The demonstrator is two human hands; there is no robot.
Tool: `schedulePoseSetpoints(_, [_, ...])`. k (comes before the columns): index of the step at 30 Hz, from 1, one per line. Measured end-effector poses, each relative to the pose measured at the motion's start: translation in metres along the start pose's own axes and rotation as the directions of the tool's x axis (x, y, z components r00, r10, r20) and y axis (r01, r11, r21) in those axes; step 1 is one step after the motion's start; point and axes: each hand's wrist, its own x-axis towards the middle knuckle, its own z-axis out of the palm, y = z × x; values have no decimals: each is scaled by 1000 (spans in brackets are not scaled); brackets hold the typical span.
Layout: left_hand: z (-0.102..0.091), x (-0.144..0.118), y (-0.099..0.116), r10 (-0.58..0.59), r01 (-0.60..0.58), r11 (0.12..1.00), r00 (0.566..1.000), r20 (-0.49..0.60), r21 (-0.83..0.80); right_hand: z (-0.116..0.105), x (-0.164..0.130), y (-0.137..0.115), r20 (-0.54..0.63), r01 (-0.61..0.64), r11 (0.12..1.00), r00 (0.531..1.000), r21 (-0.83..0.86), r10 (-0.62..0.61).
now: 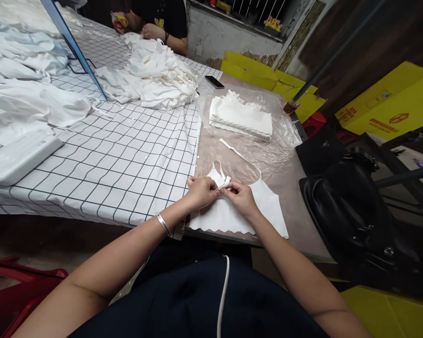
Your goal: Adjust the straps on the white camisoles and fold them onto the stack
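Head view, fingers (212, 186) on white top (229, 217), table edge (305, 249), room leftward

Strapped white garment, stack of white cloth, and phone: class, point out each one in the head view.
Strapped white garment (225, 217): head view, on the cloth of its body.
Stack of white cloth (240, 115): head view, on its top layer.
Phone (215, 82): head view, on its dark face.
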Motion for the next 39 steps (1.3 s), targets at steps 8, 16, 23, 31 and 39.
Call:
schedulePoseSetpoints(8, [5,-2,-2,32,-32,999,999,-26,5,-14,6,-7,100,283,918,959,-277,-265])
schedulePoseSetpoints(16, [14,-32,0,310,-228,872,942,-127,433,-12,17,-8,188,-202,960,968,196,165])
schedulePoseSetpoints(23, [32,-68,-20,515,-537,697,836,188,476,-17,74,-35,372,-559,501,823,660,428])
schedulePoseSetpoints(31, [30,-71,-15,429,-486,727,873,232,485,-4,149,-40,398,-538,721,835,437,381])
schedulePoseSetpoints(39, [28,-65,-17,601,-638,610,759,251,469,-43,104,-21,-55,55,924,995,-378,-82])
